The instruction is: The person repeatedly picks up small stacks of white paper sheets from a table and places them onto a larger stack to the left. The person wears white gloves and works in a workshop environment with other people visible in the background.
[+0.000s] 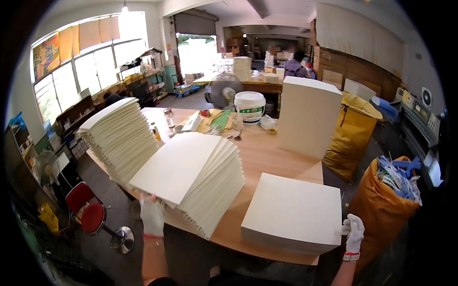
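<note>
A tall stack of white paper bundles [174,164] stands fanned in steps on the table, its near corner toward me. My left hand [152,217], in a white glove with a red cuff, is at that stack's near left edge. Its fingers point upward, fingertips against the edge of the top sheets, and it grips nothing that I can see. To the right lies a lower, squared stack of white paper [293,209]. Beside its right edge is my right hand [353,232], gloved likewise, with loosely bent fingers apart and nothing visible in them.
Another stepped paper stack [119,138] leans at the left and a tall squared one [307,117] stands at the back right. A white bucket [249,107] and scissors [237,137] are behind. An orange sack of scraps [381,200] flanks the table; a red stool [93,218] is left.
</note>
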Demonstrator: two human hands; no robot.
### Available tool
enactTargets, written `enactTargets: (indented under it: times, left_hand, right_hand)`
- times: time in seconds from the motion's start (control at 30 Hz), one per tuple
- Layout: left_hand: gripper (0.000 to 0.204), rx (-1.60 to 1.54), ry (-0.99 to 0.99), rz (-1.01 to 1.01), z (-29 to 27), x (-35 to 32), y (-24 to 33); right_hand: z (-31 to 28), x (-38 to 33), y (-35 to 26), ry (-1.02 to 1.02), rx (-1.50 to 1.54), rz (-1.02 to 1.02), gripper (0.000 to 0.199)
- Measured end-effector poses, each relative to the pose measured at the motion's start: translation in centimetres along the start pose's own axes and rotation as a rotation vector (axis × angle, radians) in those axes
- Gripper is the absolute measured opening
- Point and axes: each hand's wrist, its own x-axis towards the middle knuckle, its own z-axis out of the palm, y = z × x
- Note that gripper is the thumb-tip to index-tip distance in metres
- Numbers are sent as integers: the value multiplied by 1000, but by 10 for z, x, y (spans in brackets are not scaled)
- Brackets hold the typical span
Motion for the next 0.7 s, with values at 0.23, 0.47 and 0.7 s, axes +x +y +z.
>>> enactTargets:
  times: [0.23,0.47,0.7]
  left_hand:
    - [57,392,-1026,585,154,-160,-39]
    - [13,649,-2093,642,305,-254,-146]
    - [9,437,-1994,767,320,-275,-186]
  right_hand:
    - [4,-68,46,260,-514,-430,40]
    - [-10,-66,36,68,-1265,-603,36]
    - [37,-51,-46,205,-980,-811,42]
